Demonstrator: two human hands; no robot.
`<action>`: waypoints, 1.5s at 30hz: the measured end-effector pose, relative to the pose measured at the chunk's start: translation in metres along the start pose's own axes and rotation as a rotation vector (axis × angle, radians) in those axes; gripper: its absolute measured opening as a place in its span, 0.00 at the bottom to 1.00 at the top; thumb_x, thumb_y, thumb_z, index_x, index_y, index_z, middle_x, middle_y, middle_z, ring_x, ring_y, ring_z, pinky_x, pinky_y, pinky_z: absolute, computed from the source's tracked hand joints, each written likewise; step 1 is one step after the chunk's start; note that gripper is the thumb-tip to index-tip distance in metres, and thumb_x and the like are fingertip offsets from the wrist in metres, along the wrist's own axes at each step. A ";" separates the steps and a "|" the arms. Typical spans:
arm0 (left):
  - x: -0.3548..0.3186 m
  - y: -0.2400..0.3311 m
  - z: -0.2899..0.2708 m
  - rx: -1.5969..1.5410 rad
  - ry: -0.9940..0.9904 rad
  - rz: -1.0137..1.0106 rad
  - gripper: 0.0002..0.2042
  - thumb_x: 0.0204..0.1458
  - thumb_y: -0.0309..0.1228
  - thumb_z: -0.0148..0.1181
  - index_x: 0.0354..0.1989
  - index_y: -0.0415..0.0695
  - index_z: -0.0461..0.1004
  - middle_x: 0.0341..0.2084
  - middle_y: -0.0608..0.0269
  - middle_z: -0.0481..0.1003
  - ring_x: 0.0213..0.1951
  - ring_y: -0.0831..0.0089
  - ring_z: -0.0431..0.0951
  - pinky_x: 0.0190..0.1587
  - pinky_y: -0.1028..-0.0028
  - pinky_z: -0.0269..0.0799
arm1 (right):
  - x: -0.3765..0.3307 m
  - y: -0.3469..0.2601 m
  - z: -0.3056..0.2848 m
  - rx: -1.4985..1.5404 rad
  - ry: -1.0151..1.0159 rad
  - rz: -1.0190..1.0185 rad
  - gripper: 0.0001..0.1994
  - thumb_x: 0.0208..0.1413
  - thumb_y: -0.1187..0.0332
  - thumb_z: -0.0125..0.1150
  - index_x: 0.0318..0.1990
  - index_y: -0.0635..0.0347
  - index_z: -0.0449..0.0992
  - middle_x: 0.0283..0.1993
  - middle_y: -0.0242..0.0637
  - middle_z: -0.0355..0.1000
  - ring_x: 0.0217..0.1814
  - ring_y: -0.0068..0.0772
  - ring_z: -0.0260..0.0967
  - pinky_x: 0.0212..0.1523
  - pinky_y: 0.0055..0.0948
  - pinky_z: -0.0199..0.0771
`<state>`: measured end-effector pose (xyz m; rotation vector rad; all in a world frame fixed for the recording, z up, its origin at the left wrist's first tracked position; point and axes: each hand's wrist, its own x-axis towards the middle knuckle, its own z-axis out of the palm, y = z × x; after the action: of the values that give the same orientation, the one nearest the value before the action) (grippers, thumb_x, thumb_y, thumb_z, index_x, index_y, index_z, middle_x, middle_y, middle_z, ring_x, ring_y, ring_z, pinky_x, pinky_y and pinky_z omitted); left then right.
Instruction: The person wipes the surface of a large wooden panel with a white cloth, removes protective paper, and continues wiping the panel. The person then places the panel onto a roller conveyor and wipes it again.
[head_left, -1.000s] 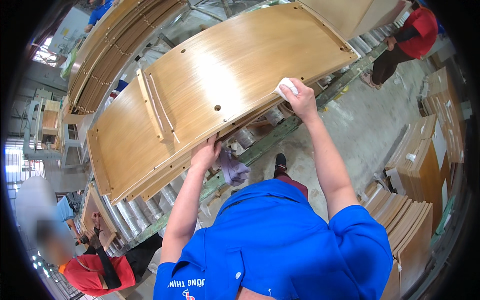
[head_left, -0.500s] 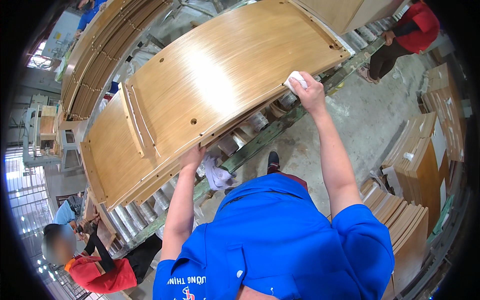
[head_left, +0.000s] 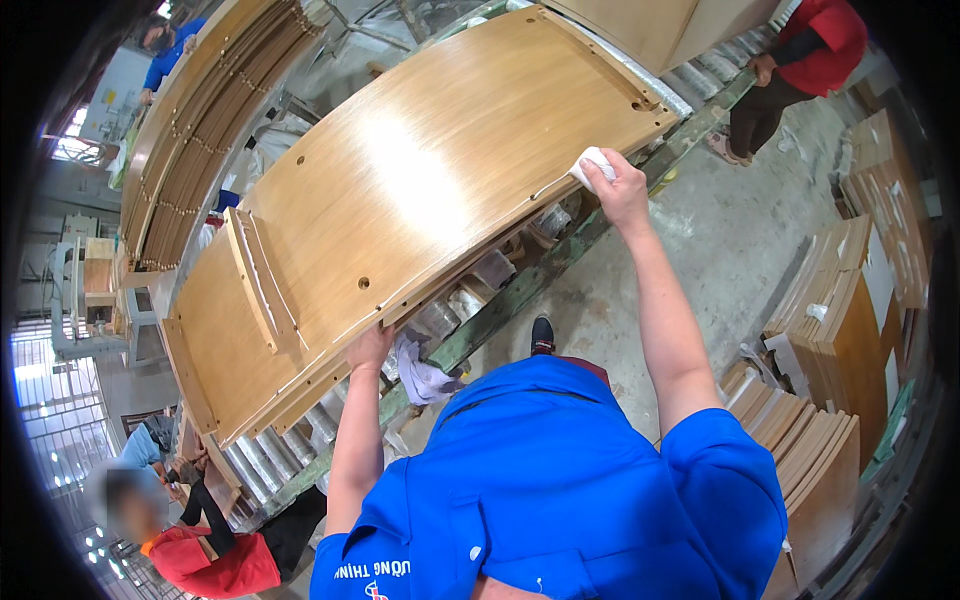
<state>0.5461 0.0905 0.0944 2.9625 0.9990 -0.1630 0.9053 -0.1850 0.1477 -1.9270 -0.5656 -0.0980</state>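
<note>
A large curved wooden panel [head_left: 430,150] with a glossy brown face lies across a roller conveyor. At its near edge my right hand [head_left: 622,195] is closed around a small white cloth [head_left: 594,166]. From the cloth a thin white line runs back to the panel's edge; I cannot tell if it is cord or filler. My left hand [head_left: 372,350] grips the same edge farther left, its fingers partly hidden beneath the panel. A wooden batten [head_left: 251,280] crosses the panel's left part, with a white line beside it.
Under the panel, rollers [head_left: 290,440] sit in a green-edged frame with a pale rag [head_left: 425,375]. Curved boards [head_left: 195,140] stand stacked far left; more board stacks [head_left: 820,310] stand right. Co-workers in red are at lower left [head_left: 225,565] and upper right [head_left: 825,45].
My right hand with the cloth has moved along the edge toward the panel's right end, where more of the thin white line shows. The panel sits slightly lower and farther left in view.
</note>
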 end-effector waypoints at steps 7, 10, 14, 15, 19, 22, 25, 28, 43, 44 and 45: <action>0.000 0.005 0.000 0.027 0.053 -0.016 0.27 0.40 0.40 0.62 0.52 0.47 0.67 0.48 0.51 0.70 0.49 0.50 0.70 0.50 0.57 0.66 | 0.034 0.041 -0.030 -0.044 0.166 0.050 0.16 0.51 0.56 0.59 0.39 0.60 0.76 0.32 0.47 0.75 0.36 0.44 0.75 0.36 0.34 0.72; 0.003 0.005 -0.003 0.009 -0.004 -0.034 0.29 0.41 0.43 0.61 0.55 0.47 0.65 0.51 0.48 0.68 0.51 0.48 0.68 0.53 0.56 0.64 | 0.052 0.064 -0.047 -0.075 0.246 0.050 0.16 0.51 0.55 0.59 0.37 0.59 0.76 0.31 0.47 0.74 0.35 0.43 0.75 0.35 0.33 0.72; 0.002 0.009 -0.004 0.036 0.117 0.005 0.26 0.40 0.40 0.61 0.50 0.46 0.69 0.45 0.49 0.71 0.46 0.49 0.71 0.48 0.56 0.68 | 0.072 0.082 -0.069 -0.103 0.334 0.034 0.17 0.51 0.54 0.58 0.37 0.59 0.75 0.29 0.46 0.74 0.32 0.43 0.74 0.33 0.33 0.71; 0.001 0.011 -0.004 0.028 0.135 0.008 0.24 0.41 0.41 0.61 0.49 0.46 0.69 0.44 0.49 0.72 0.44 0.48 0.72 0.47 0.56 0.69 | 0.075 0.085 -0.073 -0.113 0.351 0.042 0.17 0.51 0.54 0.58 0.37 0.59 0.75 0.29 0.46 0.74 0.32 0.43 0.74 0.33 0.34 0.71; 0.002 0.015 -0.007 0.028 0.149 0.028 0.22 0.44 0.42 0.59 0.48 0.46 0.71 0.43 0.50 0.73 0.44 0.49 0.73 0.47 0.57 0.69 | 0.082 0.094 -0.087 -0.177 0.345 0.101 0.19 0.51 0.51 0.57 0.38 0.59 0.75 0.30 0.47 0.74 0.33 0.46 0.73 0.33 0.35 0.70; 0.004 0.014 -0.006 0.044 0.078 -0.022 0.27 0.42 0.42 0.59 0.53 0.48 0.66 0.48 0.48 0.70 0.48 0.48 0.70 0.48 0.55 0.68 | 0.086 0.100 -0.092 -0.202 0.304 0.131 0.19 0.51 0.50 0.56 0.38 0.58 0.75 0.31 0.47 0.74 0.35 0.48 0.73 0.35 0.37 0.70; 0.001 0.012 -0.005 0.050 0.097 -0.010 0.24 0.44 0.43 0.58 0.51 0.47 0.69 0.46 0.49 0.71 0.47 0.49 0.71 0.48 0.56 0.68 | 0.088 0.102 -0.090 -0.209 0.283 0.149 0.20 0.51 0.50 0.57 0.39 0.58 0.75 0.33 0.48 0.74 0.37 0.48 0.73 0.36 0.37 0.70; 0.001 0.017 -0.007 0.045 0.057 -0.046 0.24 0.45 0.44 0.57 0.50 0.46 0.70 0.45 0.50 0.72 0.46 0.50 0.72 0.49 0.56 0.67 | 0.092 0.110 -0.093 -0.229 0.299 0.141 0.22 0.50 0.50 0.57 0.41 0.60 0.75 0.35 0.49 0.74 0.38 0.48 0.73 0.38 0.36 0.70; -0.004 0.042 -0.029 -0.015 -0.044 -0.162 0.24 0.43 0.39 0.57 0.50 0.45 0.67 0.45 0.44 0.71 0.46 0.47 0.72 0.46 0.54 0.69 | 0.015 0.127 -0.121 1.919 0.310 0.674 0.23 0.55 0.43 0.47 0.30 0.56 0.69 0.15 0.26 0.58 0.10 0.19 0.51 0.11 0.19 0.52; -0.006 0.043 -0.032 0.018 -0.053 -0.158 0.23 0.43 0.38 0.56 0.49 0.43 0.68 0.43 0.44 0.72 0.43 0.46 0.73 0.44 0.54 0.69 | -0.012 0.124 -0.118 1.969 0.333 0.692 0.26 0.55 0.40 0.44 0.31 0.57 0.69 0.17 0.28 0.60 0.11 0.20 0.52 0.12 0.20 0.53; -0.010 0.043 -0.035 0.058 -0.054 -0.174 0.23 0.42 0.37 0.56 0.48 0.42 0.68 0.41 0.43 0.73 0.41 0.46 0.74 0.42 0.53 0.70 | -0.036 0.114 -0.109 1.997 0.356 0.718 0.28 0.55 0.39 0.40 0.32 0.59 0.68 0.20 0.29 0.63 0.12 0.21 0.54 0.12 0.20 0.53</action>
<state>0.5671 0.0520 0.1292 2.9011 1.2657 -0.2770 0.9431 -0.3297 0.0855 -0.0216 0.3429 0.4331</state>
